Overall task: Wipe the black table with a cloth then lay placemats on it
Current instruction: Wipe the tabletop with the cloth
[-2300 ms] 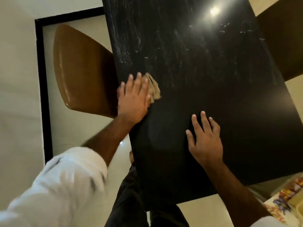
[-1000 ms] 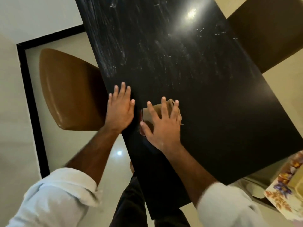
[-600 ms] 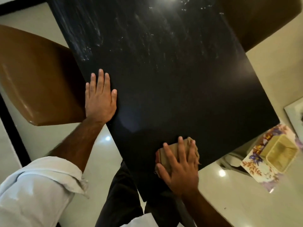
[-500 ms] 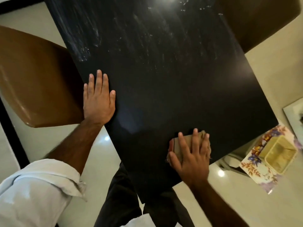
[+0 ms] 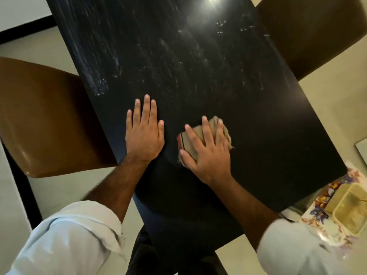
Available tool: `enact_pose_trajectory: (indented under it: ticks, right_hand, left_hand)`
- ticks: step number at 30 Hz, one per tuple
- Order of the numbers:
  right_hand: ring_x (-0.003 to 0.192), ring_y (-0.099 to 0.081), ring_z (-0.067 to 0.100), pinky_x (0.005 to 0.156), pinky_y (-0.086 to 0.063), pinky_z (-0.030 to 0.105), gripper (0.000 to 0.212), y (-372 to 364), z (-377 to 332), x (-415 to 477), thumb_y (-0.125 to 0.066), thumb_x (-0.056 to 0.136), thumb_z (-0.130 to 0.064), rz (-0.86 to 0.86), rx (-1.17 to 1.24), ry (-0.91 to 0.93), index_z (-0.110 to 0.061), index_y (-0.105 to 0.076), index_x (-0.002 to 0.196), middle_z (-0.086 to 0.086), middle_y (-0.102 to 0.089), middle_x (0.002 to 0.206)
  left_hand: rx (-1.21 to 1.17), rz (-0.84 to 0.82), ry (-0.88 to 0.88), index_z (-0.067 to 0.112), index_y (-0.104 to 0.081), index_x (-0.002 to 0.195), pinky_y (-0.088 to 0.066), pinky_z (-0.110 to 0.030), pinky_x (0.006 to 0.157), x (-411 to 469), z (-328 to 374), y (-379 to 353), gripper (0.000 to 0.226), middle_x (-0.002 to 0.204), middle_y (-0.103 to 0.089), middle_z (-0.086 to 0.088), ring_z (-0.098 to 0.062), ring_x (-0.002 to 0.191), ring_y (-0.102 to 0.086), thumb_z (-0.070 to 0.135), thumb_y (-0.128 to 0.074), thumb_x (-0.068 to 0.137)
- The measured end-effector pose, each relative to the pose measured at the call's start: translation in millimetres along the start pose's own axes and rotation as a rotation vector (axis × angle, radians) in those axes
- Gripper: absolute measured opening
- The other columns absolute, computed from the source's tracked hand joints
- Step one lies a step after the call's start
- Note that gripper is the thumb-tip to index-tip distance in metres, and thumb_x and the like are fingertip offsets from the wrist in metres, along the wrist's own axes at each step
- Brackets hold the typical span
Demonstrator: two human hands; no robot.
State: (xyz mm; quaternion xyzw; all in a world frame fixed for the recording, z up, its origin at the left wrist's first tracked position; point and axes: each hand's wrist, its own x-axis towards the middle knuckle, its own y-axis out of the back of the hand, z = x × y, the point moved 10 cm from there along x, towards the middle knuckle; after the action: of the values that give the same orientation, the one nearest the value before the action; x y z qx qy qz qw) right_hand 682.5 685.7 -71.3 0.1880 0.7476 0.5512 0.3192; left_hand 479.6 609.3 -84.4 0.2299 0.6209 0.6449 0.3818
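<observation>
One brown chair (image 5: 39,116) sits left of the black worktop (image 5: 258,126). My left hand (image 5: 144,135) lies flat near the worktop's left edge, grip spread and holding nothing. Just beside it, my right hand (image 5: 208,155) presses the one folded tan cloth (image 5: 187,144) onto the worktop with straight fingers. A second chair (image 5: 309,32) stands at the far right, and I count one floral mat (image 5: 317,213) at the lower right.

Pale blue rolled-up shirt sleeves (image 5: 75,235), bare forearms, dark trousers (image 5: 145,255)
</observation>
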Motion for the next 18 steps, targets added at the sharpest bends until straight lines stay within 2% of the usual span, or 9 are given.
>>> enact_pose_trajectory:
  ticks: [3,6,9,11,15,18]
  right_hand:
    - [0.167,0.007,0.047,0.127,-0.023,0.070,0.083,5.5,46.4,-6.1,-0.036,0.101,-0.082,0.010,-0.021,-0.154,-0.050,-0.008,0.173,0.005,0.006,0.184]
    - [0.166,-0.001,0.051,0.128,-0.023,0.069,0.079,31.0,70.2,57.4,-0.033,0.104,-0.079,0.125,-0.024,-0.267,-0.044,-0.018,0.173,0.010,-0.006,0.184]
    - [0.164,-0.010,0.055,0.127,-0.027,0.067,0.076,48.8,47.4,134.9,-0.032,0.104,-0.076,0.238,-0.009,-0.280,-0.041,-0.030,0.171,0.014,-0.019,0.181]
    - [0.164,-0.010,0.055,0.124,-0.029,0.066,0.076,45.4,11.2,161.3,-0.034,0.102,-0.076,0.253,0.001,-0.241,-0.041,-0.033,0.170,0.014,-0.021,0.181]
    - [0.167,0.003,0.050,0.127,-0.024,0.070,0.080,21.2,-42.0,121.2,-0.033,0.101,-0.080,0.148,0.008,-0.044,-0.049,-0.016,0.172,0.007,-0.004,0.184]
    - [0.168,0.009,0.045,0.130,-0.019,0.069,0.079,9.9,-24.5,57.6,-0.034,0.102,-0.081,0.082,0.017,-0.051,-0.052,-0.010,0.172,0.002,0.005,0.184]
  left_hand:
    - [-0.004,0.018,0.004,0.018,0.000,0.176,-0.006,-0.055,0.138,0.7,1.6,-0.9,0.071,0.185,0.008,-0.004,-0.027,0.170,0.006,0.049,-0.022,0.116]
    - [0.001,0.031,0.010,0.017,-0.002,0.176,-0.006,-0.055,0.138,0.2,0.5,-1.1,0.071,0.185,0.006,-0.004,-0.027,0.171,0.006,0.048,-0.024,0.116]
    - [0.010,0.041,0.011,0.016,-0.004,0.176,-0.007,-0.055,0.138,0.5,0.7,-1.7,0.070,0.185,0.006,-0.005,-0.028,0.171,0.005,0.046,-0.025,0.117]
    - [0.007,0.045,0.012,0.015,-0.006,0.176,-0.007,-0.055,0.137,0.9,-0.7,-1.4,0.070,0.185,0.005,-0.005,-0.028,0.171,0.005,0.045,-0.026,0.117]
    - [0.008,0.030,-0.007,0.015,-0.004,0.176,-0.009,-0.057,0.137,-2.8,0.8,-2.5,0.069,0.185,0.006,-0.007,-0.028,0.171,0.007,0.044,-0.024,0.117]
    - [-0.014,0.033,-0.006,0.014,-0.005,0.176,-0.008,-0.056,0.137,-1.3,-1.5,-1.5,0.069,0.185,0.006,-0.006,-0.028,0.171,0.007,0.045,-0.024,0.117]
